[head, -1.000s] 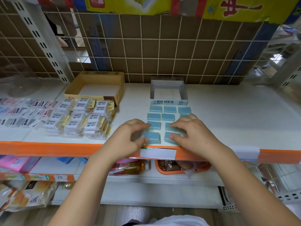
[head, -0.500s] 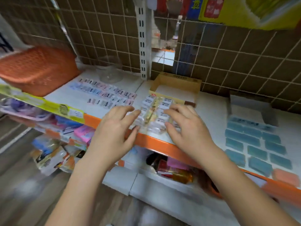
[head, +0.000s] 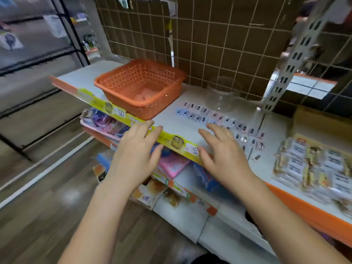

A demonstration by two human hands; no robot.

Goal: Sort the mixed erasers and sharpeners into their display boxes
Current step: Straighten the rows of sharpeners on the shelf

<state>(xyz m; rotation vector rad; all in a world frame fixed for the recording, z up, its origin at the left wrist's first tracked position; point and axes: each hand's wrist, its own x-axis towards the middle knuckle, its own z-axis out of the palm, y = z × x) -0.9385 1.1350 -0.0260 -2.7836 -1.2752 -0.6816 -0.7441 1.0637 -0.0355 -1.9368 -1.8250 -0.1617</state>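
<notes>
Sharpeners: small pastel sharpeners (head: 219, 121) laid flat in rows on the white shelf (head: 182, 128), right of the orange basket (head: 141, 86); none in a container.
Clear tub: a transparent tub (head: 222, 94) stands just behind the rows, apparently empty; likely their display holder, though I cannot confirm.
Erasers: wrapped erasers (head: 314, 168) lie grouped in rows at far right, loose on the shelf.
Cardboard box: a brown box (head: 322, 119) sits behind the erasers; only its near wall shows, contents not visible.
Left hand: left hand (head: 137, 155) hovers at the shelf's front edge, fingers spread apart, holding nothing.
Right hand: right hand (head: 222, 151) is over the near end of the sharpener rows, fingers splayed, nothing gripped; contact with the pieces unclear through blur.
Progress, judged: separating by type looks done; boxing has not begun for what shows here.
Remaining: gather each group into its own box.
Image quality: motion blur; counts not attempted.
</notes>
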